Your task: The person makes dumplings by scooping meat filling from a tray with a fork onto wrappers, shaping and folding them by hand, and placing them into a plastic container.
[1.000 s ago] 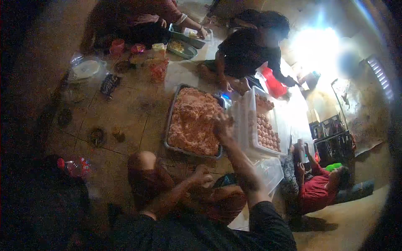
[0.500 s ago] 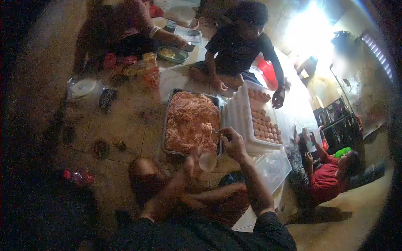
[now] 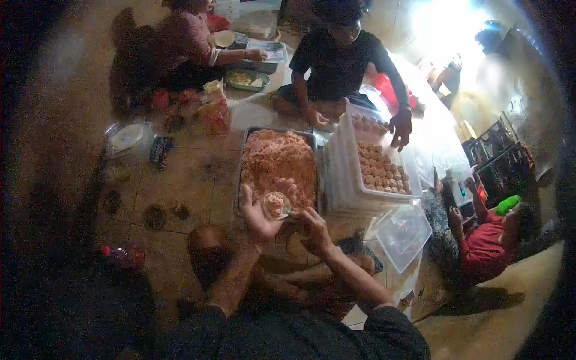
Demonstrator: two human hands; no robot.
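Shared floor work was captured on a dim, tiled floor (image 3: 192,204), where a person in a dark shirt (image 3: 339,66) was seated opposite, a person in a pink top (image 3: 186,36) was placed at the upper left and a person in a red shirt (image 3: 489,246) was seen at the right. A stack of clear boxes (image 3: 345,192) was stood just beside a dark tray (image 3: 316,180), and rows of rounded balls (image 3: 381,168) were held in the top box. The tray was heaped with a pinkish mixture (image 3: 276,153). A clear lid (image 3: 405,237) was laid near the stack.

The left hand (image 3: 261,219) was held palm up and unclenched at the tray's near end, and on it a thin, pale, round wrapper (image 3: 268,211) was borne. The right hand (image 3: 313,231) was clenched on a small utensil (image 3: 288,212), its tip brought to the wrapper's right side; whether contact was made could not be told. A small portion (image 3: 276,203) of mixture was seated on the wrapper.

The portion was judged light, soft, moist and apt to cling; the wrapper, pliant and easily torn, was judged best supported from beneath by the palm and gripped gently at its rim.
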